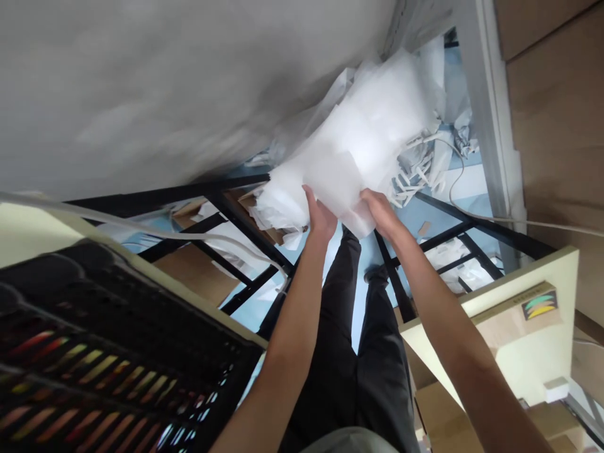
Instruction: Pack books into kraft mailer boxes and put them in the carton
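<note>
Grips the thin sheet [336, 177] by its sides with left hand [323, 217] and right hand [381, 212], against the white pile [394, 104], so could crease or tear it by tugging unevenly, or snag it on the frame [510, 235] by lowering carelessly.

The sheets [363, 138] are bright white, cloudier and slightly see-through toward their near edge. Left of them, the wall [141, 82] is mottled grey; beneath them, the floor [465, 182] is light blue, crossed by black bars [255, 231]. Nearer than the sheets, the trousers [337, 352] are black, and the basket [117, 327] at left is black with rows of red, orange, yellow and green showing through. Right of them, a pale yellow board [533, 365] bears a label [539, 305] with green, orange and yellow curved bands.
</note>
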Demonstrator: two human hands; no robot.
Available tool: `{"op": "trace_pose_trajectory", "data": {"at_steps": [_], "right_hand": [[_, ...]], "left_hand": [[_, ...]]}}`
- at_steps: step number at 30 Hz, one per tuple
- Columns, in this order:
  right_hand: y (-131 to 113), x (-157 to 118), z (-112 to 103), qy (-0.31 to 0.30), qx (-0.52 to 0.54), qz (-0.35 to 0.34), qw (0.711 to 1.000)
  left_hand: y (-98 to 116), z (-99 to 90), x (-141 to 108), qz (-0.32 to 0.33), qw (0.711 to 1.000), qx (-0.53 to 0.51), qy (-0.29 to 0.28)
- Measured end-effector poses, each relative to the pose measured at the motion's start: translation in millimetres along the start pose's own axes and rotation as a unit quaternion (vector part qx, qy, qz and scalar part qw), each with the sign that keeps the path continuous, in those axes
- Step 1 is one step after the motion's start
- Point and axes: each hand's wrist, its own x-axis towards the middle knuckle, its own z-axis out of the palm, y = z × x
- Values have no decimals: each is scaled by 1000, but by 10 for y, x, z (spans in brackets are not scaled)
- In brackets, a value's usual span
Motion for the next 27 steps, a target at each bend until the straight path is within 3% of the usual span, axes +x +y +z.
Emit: {"op": "trace_pose_trajectory", "data": {"at_steps": [3,8,12,15,18,21,24,27], "right_hand": [[-173,-264,-203,17,23,-11,1000],[-302,-879,-788,139,6,-114,984],[-238,-1610,-1301,246,12,-186,951],[-93,-2272,-1669,293,16,-208,933],[167,-2976,-1985,316,60,-178,930],[541,-3643,-2215,364,113,-132,915],[997,-4216,-2381,437,158,-103,880],[1498,-4690,-2537,517,178,-69,834]], "left_hand": [[94,53,-329,21,998,19,-60],[205,290,-1062,96,983,129,-93],[211,650,-1803,97,967,189,-143],[74,965,-2384,59,954,218,-197],[-258,1230,-2896,35,935,256,-242],[-758,1403,-3306,21,915,310,-256],[-1320,1500,-3636,14,897,353,-266],[-1843,1551,-3907,-17,864,393,-315]]}}
